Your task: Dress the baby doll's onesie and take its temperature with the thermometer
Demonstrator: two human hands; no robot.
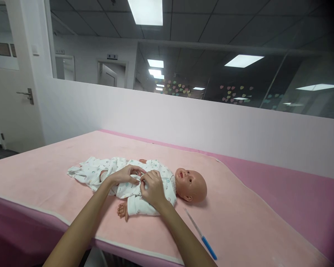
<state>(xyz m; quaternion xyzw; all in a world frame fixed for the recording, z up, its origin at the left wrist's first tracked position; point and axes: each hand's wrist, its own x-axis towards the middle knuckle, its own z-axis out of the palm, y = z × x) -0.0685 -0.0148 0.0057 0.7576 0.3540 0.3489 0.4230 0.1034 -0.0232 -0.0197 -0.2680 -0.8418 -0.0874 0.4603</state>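
Note:
A baby doll (193, 185) lies on its back, its head to the right, dressed in a white patterned outfit (149, 204). Both my hands are at the front of the outfit, over the doll's belly. My left hand (126, 175) has its thumb and fingers curled round the cloth edge. Close beside it, my right hand (153, 187) pinches the outfit near the front opening. One doll hand sticks out of the near sleeve, and part of a leg shows through the cloth at the left.
A thin stick with a blue handle (208, 247) lies right of my right forearm. The doll rests on a pink mat (239, 222) over a table. Behind stand a white wall (156, 115) and a window; a door (13, 85) is at the left.

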